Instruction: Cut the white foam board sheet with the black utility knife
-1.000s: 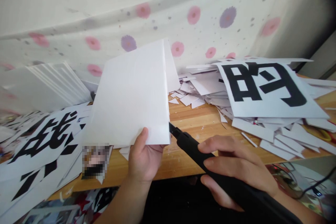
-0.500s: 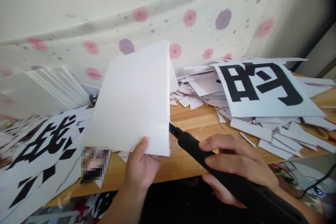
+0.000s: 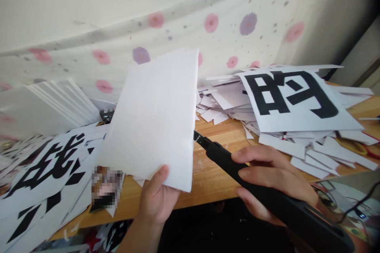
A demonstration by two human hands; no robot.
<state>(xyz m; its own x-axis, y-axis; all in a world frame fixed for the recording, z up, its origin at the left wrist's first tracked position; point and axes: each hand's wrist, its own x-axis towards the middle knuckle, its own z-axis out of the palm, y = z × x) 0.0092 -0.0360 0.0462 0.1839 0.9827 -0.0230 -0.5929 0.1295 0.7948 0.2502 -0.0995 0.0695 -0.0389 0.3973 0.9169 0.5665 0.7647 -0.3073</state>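
In the head view, the left hand (image 3: pixel 157 201) is holding a tilted white board (image 3: pixel 154 118) above the worktop (image 3: pixel 219 178), grip closed on its lower edge; the right hand's (image 3: pixel 279 178) grip is wrapping round a black cutter (image 3: pixel 225 162), tip meeting the board's right edge.

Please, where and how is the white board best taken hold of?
Probably by the lower edge, from the near side, as the left hand grips it: thumb on the broad face, fingers behind. The white board is flat and tilted, this edge faces the person, and the black tool has its blade at the right edge, so avoid that side.
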